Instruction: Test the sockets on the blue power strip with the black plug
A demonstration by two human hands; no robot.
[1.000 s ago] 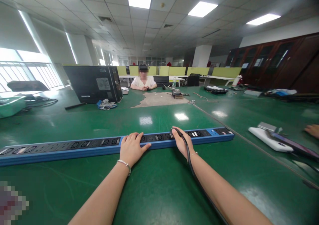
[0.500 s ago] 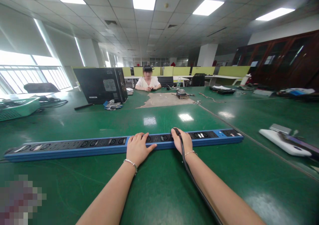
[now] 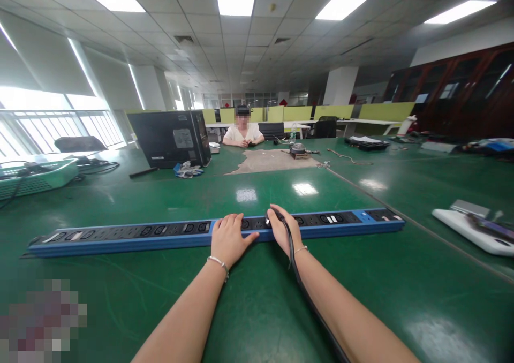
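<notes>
Across the near part of the green bench (image 3: 249, 299) lies a long blue power strip (image 3: 256, 225), running from side to side, its black socket face turned up. Small white labels sit among the sockets, towards both ends. Near the middle of it the left hand (image 3: 229, 237) rests on top, palm down; its grip is spread, the fingers laid over the face and the thumb stuck out to the right along the near edge.

Just right of that, the right hand (image 3: 296, 237) has its grip pressed together on a black plug (image 3: 276, 212), pinching it over the strip. Whether the plug touches a socket I cannot tell – the fingers hide too much. From it a thick black cable (image 3: 308, 293) drops past the wrist and follows the forearm out at the bottom. Each wrist wears a thin bracelet.

Well apart, at the right, is a white device (image 3: 466, 232) with a dark, slim thing beside it. Farther back on the left stand a black computer case (image 3: 160, 143) – gloves (image 3: 188, 170) bunched just before it – and a green basket (image 3: 48, 178) with leads. At the far side sits another person (image 3: 243, 135) in a white top, both hands together.
</notes>
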